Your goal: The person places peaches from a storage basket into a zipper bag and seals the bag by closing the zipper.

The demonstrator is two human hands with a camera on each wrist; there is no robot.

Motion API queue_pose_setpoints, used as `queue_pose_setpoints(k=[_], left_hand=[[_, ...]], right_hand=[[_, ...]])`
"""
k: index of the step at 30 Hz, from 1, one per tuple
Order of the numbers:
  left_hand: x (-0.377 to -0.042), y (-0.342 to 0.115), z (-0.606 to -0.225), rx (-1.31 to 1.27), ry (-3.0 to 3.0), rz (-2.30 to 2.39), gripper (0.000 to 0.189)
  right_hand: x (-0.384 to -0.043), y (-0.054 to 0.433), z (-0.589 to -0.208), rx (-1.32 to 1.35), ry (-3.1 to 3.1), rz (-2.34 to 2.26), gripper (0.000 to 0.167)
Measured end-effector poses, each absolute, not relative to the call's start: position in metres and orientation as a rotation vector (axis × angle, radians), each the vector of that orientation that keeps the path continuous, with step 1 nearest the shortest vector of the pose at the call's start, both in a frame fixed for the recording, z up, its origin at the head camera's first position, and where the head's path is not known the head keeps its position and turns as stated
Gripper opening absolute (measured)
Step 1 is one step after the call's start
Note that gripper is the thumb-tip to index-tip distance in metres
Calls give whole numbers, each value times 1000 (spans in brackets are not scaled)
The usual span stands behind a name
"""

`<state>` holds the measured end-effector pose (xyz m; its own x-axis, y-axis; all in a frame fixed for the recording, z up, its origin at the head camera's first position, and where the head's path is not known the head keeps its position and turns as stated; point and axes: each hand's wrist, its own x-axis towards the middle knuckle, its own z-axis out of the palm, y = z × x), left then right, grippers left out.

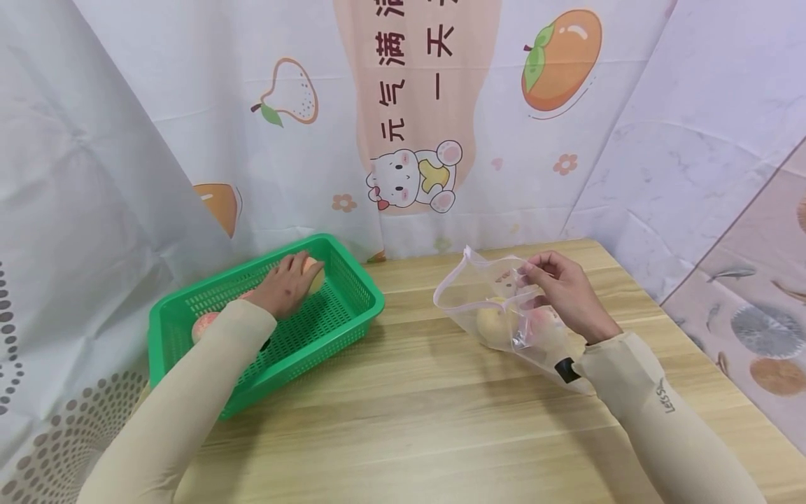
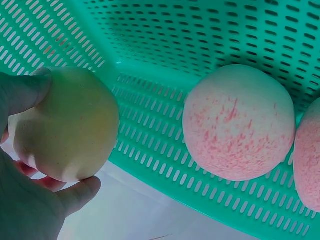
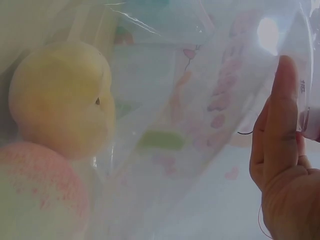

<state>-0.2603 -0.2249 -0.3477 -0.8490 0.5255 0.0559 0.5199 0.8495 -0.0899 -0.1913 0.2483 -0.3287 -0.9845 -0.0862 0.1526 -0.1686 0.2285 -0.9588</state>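
Observation:
My left hand (image 1: 286, 285) reaches into a green plastic basket (image 1: 302, 357) and grips a yellow peach (image 2: 75, 125) near its far right corner, thumb on one side and fingers on the other. Two pink-speckled peaches lie beside it in the left wrist view, one whole (image 2: 240, 125) and one cut off by the frame edge (image 2: 309, 155). My right hand (image 1: 569, 290) pinches the rim of a clear zip bag (image 1: 456, 290), holding its mouth up. Inside the bag are a yellow peach (image 3: 57, 100) and a pink-flushed peach (image 3: 35, 195).
Both the basket and the bag rest on a wooden table (image 1: 390, 434), basket left and bag right. A printed curtain (image 1: 283, 175) hangs right behind the table's far edge. A black strap piece (image 1: 568, 370) sits at my right cuff, over the bag's lower end.

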Motion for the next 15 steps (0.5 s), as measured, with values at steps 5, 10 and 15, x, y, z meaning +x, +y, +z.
queue_pose_setpoints(k=[5, 10, 15], left_hand=[[-259, -223, -345, -857, -2925, 85, 62], [-259, -222, -345, -872, -2856, 59, 63], [-261, -218, -341, -863, -2867, -27, 64]], right_hand=[[-191, 250, -329, 243, -2446, 1874, 22], [-190, 249, -327, 239, -2443, 1868, 28], [-189, 248, -325, 231, -2440, 1872, 30]])
